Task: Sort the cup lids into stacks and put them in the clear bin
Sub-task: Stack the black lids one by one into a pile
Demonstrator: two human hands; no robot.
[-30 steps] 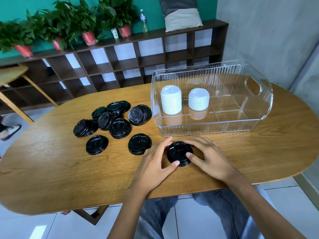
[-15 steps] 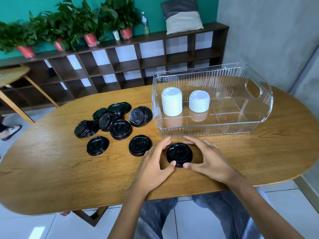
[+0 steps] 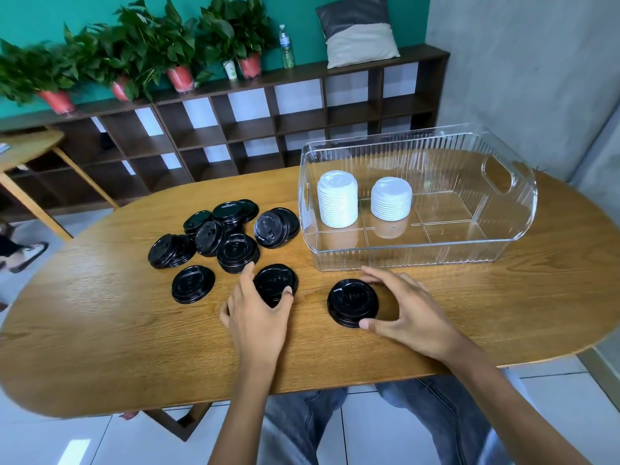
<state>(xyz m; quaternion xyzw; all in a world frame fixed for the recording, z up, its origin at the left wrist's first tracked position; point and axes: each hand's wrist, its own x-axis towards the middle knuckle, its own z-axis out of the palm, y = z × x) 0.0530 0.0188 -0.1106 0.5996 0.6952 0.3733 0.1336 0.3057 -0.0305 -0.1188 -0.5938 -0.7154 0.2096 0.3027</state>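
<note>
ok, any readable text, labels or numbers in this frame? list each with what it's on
None can be read.
Black lid stack under the right hand: embossed marks on top, too small to read.
Black lid gripped by the left hand: raised lettering, blurred.
Loose black lids: faint embossing, illegible.
Water bottle on the shelf: green label, too small to read.
White lid stacks and clear bin: no text visible.

The left hand left the stack (right side) for another black lid.
</note>
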